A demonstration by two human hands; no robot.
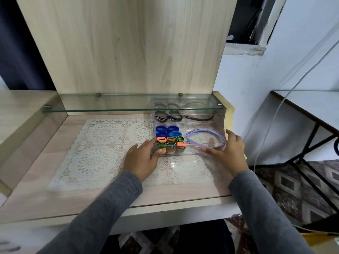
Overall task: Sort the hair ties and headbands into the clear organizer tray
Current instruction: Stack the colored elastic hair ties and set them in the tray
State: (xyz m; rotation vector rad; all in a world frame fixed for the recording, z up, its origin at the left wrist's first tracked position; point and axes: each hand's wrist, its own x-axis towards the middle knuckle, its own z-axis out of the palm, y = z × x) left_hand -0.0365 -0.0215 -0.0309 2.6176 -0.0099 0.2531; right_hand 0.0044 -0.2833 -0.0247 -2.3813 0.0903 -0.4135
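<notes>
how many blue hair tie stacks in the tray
4 blue stacks in a two-by-two block, left side of the clear organizer tray: back left, back right, front left, front right. Others may be hidden underneath.

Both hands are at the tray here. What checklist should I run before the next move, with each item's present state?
1. The left hand touches the tray at its left front corner: ok.
2. The right hand touches its right front corner: ok.
3. No ties or headbands lie loose on the mat: ok.
4. The blue ties, striped ties and dark ties are each grouped apart: ok.
5. The purple headbands sit fully inside the walls: cannot tell.
6. There is room between the tray's back and the glass shelf: cannot tell.
</notes>
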